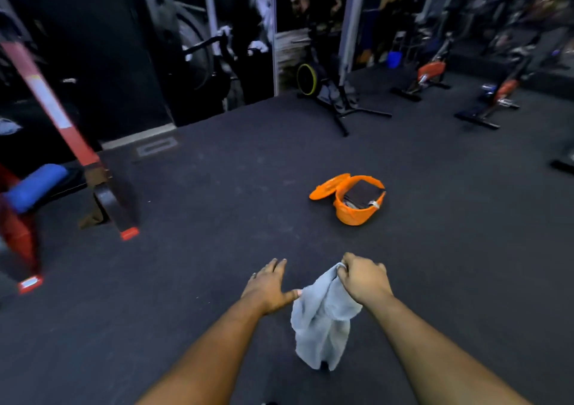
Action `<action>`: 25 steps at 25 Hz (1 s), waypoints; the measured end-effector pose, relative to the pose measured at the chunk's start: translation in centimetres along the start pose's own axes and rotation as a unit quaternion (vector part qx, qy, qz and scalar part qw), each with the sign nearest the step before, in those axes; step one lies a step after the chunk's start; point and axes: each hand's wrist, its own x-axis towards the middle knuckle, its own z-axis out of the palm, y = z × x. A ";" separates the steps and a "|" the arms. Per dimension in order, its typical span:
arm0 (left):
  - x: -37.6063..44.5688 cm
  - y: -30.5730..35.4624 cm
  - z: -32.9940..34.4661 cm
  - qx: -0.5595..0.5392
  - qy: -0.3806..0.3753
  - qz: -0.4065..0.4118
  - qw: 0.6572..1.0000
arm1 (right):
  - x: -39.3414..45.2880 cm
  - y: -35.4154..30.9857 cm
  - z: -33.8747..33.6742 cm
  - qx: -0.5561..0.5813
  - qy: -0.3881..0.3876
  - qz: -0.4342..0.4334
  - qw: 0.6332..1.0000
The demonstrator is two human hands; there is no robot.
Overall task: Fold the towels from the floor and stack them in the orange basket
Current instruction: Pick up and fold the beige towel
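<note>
A pale grey towel (321,320) hangs crumpled from my right hand (362,277), which grips its top edge above the dark floor. My left hand (268,285) is beside it with fingers spread flat, the thumb touching the towel's left side. Ahead on the floor stands the orange basket (357,213), with dark folded towels (362,195) stacked inside. Its orange lid (324,188) lies flat against the basket's left side.
A red-framed weight bench with a blue pad (34,187) stands at the left. An exercise bike (329,93) stands past the basket, and more orange bikes (431,73) at the far right. Dark rubber floor (217,218) stretches between me and the basket.
</note>
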 end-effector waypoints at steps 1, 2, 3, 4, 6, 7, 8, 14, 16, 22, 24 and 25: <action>1.7 2.0 0.3 0.008 -0.008 0.015 1.000 | 0.5 2.2 -0.9 -0.004 0.008 0.017 1.000; 3.3 3.9 0.6 0.015 -0.013 0.027 0.999 | 1.0 4.3 -1.7 -0.010 0.013 0.036 0.999; 4.9 5.6 0.8 0.021 -0.017 0.039 0.999 | 1.7 6.1 -2.5 -0.011 0.020 0.054 0.998; 7.0 7.8 0.8 0.026 -0.023 0.058 0.998 | 2.5 8.2 -3.5 -0.011 0.026 0.072 0.997; 10.8 11.3 0.9 0.032 -0.038 0.087 0.995 | 4.6 11.7 -4.8 -0.014 0.049 0.104 0.993; 14.1 14.0 1.1 0.039 -0.043 0.109 0.992 | 6.3 14.3 -5.9 -0.016 0.064 0.128 0.990; 15.3 15.0 0.9 0.038 -0.041 0.116 0.992 | 7.0 15.2 -6.5 -0.014 0.066 0.135 0.989; 28.4 24.7 -1.2 0.064 -0.073 0.190 0.977 | 14.7 24.6 -12.6 0.007 0.109 0.211 0.971; 32.3 27.9 -2.1 0.075 -0.073 0.206 0.973 | 17.3 27.9 -14.5 0.007 0.123 0.228 0.966; 42.9 35.6 -3.0 0.078 -0.060 0.222 0.970 | 26.6 36.8 -17.5 0.050 0.118 0.228 0.965; 46.2 38.4 -3.2 0.078 -0.052 0.205 0.974 | 30.5 39.8 -18.3 0.089 0.106 0.202 0.970; 47.6 39.7 -3.3 0.083 -0.048 0.193 0.976 | 32.4 41.1 -18.7 0.110 0.097 0.183 0.972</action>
